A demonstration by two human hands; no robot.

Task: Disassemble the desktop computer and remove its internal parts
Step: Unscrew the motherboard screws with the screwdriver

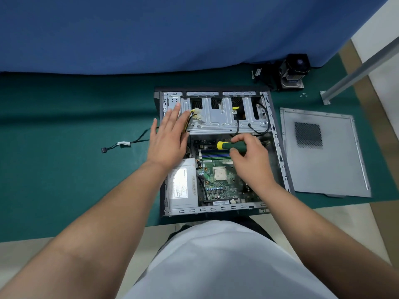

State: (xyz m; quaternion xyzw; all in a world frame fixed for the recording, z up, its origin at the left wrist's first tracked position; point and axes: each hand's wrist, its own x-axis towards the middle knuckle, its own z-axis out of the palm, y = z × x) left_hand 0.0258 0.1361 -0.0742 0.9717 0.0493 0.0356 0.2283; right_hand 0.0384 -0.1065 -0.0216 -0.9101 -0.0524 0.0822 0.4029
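Observation:
The opened desktop case (278, 147) lies on its side on the green mat. Inside are a green motherboard (222, 188) with a bare CPU (220, 174), memory sticks (212, 153), a grey power supply (183, 186) at the lower left and a metal drive cage (224, 117) at the far end. My left hand (167, 139) lies flat with straight fingers over the case's left wall, near white connectors (197, 117). My right hand (251, 157) grips a green and yellow screwdriver (225, 145) above the memory sticks; its tip is hidden.
The removed grey side panel (323, 156) lies right of the case. A black CPU cooler (293, 70) and small screws (303, 95) sit at the back right near a metal leg (354, 76). A loose black cable (125, 144) lies left. A blue cloth (151, 33) hangs behind.

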